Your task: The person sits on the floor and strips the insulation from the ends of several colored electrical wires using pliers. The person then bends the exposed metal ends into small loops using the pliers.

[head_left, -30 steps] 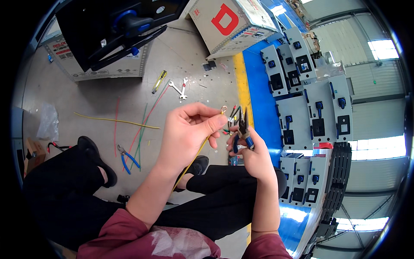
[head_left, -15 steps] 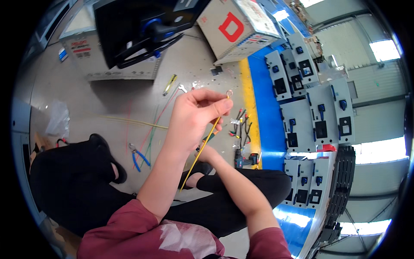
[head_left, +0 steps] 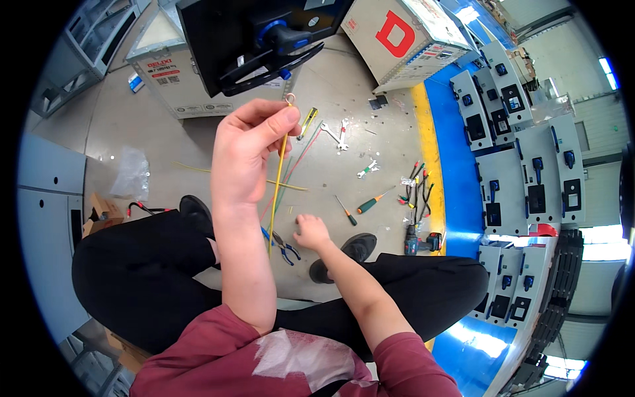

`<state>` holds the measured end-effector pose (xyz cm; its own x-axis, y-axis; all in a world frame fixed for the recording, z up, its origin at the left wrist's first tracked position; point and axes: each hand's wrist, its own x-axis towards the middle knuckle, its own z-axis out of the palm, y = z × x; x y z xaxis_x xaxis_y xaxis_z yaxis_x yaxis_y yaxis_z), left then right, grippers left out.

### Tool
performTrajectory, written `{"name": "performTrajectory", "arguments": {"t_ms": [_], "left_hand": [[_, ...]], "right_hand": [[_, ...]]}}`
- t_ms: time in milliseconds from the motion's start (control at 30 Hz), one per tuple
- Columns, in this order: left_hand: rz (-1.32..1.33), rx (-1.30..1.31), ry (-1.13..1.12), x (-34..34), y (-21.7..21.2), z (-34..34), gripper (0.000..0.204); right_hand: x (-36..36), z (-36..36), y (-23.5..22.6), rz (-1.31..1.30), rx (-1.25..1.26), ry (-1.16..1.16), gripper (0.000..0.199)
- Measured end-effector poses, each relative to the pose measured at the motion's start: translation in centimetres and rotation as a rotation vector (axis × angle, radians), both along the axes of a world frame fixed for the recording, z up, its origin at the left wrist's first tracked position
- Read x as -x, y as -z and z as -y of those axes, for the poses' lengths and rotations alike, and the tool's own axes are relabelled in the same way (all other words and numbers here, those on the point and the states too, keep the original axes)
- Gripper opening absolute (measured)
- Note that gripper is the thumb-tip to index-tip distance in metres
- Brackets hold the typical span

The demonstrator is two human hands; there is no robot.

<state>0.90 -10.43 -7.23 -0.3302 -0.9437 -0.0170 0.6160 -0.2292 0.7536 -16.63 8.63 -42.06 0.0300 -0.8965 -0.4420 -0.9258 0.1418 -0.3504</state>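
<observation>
My left hand [head_left: 254,142] is raised in front of me, thumb and fingertips pinching a yellow wire [head_left: 278,178]. A small bare loop [head_left: 290,98] at the wire's upper end stands just above the fingertips, while the rest hangs down past my forearm. Lower and to the right, my right hand [head_left: 313,233] reaches over the floor, fingers apart and holding nothing visible. Close to it lie pliers with blue and dark handles [head_left: 286,250]. A second blue-handled tool [head_left: 266,234] is partly hidden behind the wire and my left forearm.
Wrenches [head_left: 336,135], a yellow utility knife [head_left: 307,124], screwdrivers [head_left: 372,202], several dark-handled hand tools [head_left: 417,188] and a cordless drill [head_left: 413,243] lie on the floor. Beyond them stand a black monitor [head_left: 238,40] and large boxes [head_left: 410,46]. Grey cabinet panels [head_left: 503,192] line the right.
My view has turned, shifting the floor things rightward. My right hand, earlier closed around something dark and partly hidden, is now open by the pliers. My left hand still pinches the yellow wire.
</observation>
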Motion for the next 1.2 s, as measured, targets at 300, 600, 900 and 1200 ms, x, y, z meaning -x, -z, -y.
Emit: {"name": "performTrajectory", "arguments": {"t_ms": [300,600,900,1200], "left_hand": [[0.171,0.069,-0.086,-2.4,-4.5,-2.8,0.014],[0.003,0.067,0.182,-1.8,-9.9,-5.9,0.015],[-0.162,0.136,0.115,-4.7,-10.4,-6.6,0.016],[-0.065,0.159,0.054,0.2,-10.3,-8.1,0.015]], "right_hand": [[-18.6,2.0,1.9,-0.193,-0.097,0.192,0.064],[-14.1,6.8,8.6,0.721,-0.187,0.886,0.021],[-6.6,14.5,-23.0,2.223,-0.035,1.028,0.032],[-2.4,2.8,-45.1,0.521,0.648,0.613,0.036]]}}
